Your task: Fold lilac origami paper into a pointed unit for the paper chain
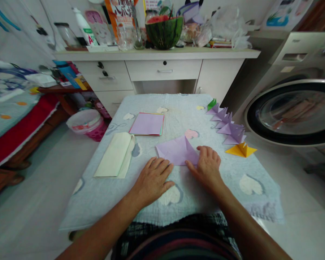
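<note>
A partly folded sheet of purple origami paper lies flat on the cloth-covered table in front of me. My left hand rests palm down at its lower left edge, fingers stretched out and touching the paper. At its right side, my right hand has the thumb on the lower edge and the fingers spread beside the corner. Above and to the left sits a square stack of coloured paper, purple on top. Along the table's right side stands a row of folded purple paper pieces, with a green one behind and a yellow one in front.
A folded pale green paper lies on the left of the tablecloth. Beyond the table is a white cabinet bearing a cut watermelon. A washing machine stands at right, a pink bin at left.
</note>
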Tool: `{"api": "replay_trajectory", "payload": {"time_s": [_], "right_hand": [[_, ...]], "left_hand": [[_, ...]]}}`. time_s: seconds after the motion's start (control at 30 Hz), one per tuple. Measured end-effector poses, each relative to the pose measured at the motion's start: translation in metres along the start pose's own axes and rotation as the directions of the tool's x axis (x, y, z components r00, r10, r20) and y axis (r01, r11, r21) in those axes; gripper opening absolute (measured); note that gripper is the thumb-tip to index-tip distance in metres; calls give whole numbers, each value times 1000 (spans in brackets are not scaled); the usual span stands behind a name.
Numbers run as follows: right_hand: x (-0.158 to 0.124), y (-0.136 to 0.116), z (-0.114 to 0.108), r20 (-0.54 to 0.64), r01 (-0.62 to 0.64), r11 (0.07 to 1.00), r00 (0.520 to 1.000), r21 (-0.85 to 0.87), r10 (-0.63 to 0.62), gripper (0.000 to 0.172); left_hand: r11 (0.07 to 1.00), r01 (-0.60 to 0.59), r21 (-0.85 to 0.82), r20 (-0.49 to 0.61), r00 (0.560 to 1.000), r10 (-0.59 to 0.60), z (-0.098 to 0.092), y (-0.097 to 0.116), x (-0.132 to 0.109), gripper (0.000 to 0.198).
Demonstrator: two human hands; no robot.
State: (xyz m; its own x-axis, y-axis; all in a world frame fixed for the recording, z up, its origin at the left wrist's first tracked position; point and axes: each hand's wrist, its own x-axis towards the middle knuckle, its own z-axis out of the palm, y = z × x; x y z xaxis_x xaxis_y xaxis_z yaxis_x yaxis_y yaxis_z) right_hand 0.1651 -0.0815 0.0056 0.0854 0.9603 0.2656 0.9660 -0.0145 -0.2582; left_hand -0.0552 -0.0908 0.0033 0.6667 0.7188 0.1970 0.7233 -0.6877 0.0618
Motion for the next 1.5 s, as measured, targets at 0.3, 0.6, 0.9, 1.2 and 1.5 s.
{"api": "replay_trajectory", "payload": {"time_s": [0.3, 0.6, 0.9, 1.2, 1.5], "right_hand": [[0, -25, 26, 19, 66, 998, 998, -6, -66, 77], [-6, 27, 7, 78, -75, 995, 994, -71, 81, 82], [-10, 64, -6, 58, -145, 987, 987, -65, 148, 76], [6, 26, -20, -59, 205, 946, 979, 250, -196, 31], [32, -28, 0, 286, 349, 914, 872, 208, -398, 65]], "left_hand": [[1000, 13, 0, -14, 1000, -13, -1, -3, -2, 51], [998, 23, 54, -33, 999, -21, 0, -21, -20, 42], [998, 11, 63, -15, 1000, -10, 1, -25, -21, 42], [976, 118, -183, -92, 986, -137, 0, -27, -14, 35], [971, 128, -204, -17, 991, -134, -4, -41, 12, 63]]}}
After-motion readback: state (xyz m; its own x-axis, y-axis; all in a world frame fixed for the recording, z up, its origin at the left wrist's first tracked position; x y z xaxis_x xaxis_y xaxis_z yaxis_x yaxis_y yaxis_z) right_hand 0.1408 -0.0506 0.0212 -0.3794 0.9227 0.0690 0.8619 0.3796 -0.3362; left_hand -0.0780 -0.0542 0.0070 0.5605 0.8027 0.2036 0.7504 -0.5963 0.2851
